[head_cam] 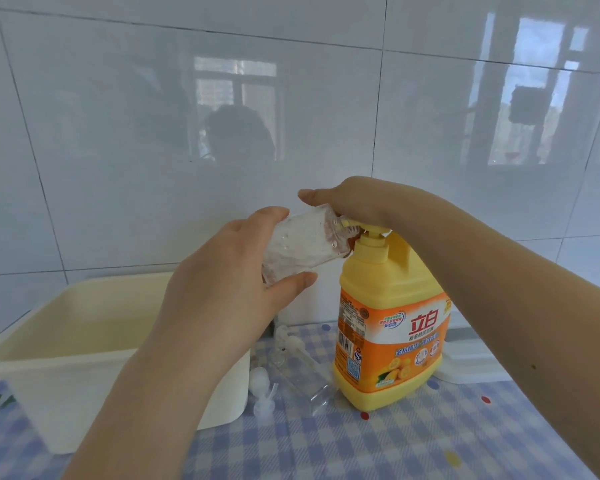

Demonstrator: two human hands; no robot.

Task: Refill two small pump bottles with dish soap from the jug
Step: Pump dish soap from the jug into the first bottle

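Left hand [222, 289], thumb and fingers curled round clear pump bottle [302, 244] tilted mouth-to-spout at yellow dish-soap jug [388, 323]; right hand [354, 206] presses pump head, finger spread indeterminate: advise mouth kept under spout, slow strokes.

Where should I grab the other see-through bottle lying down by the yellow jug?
Hold the lying clear bottle round its middle, coming from above. It lies flat on the checked cloth, with the jug close on one side and the cream tub on the other, so the top is freest.

Cream tub [84, 341] (left); checked cloth [395, 445]; white tiles [118, 133]
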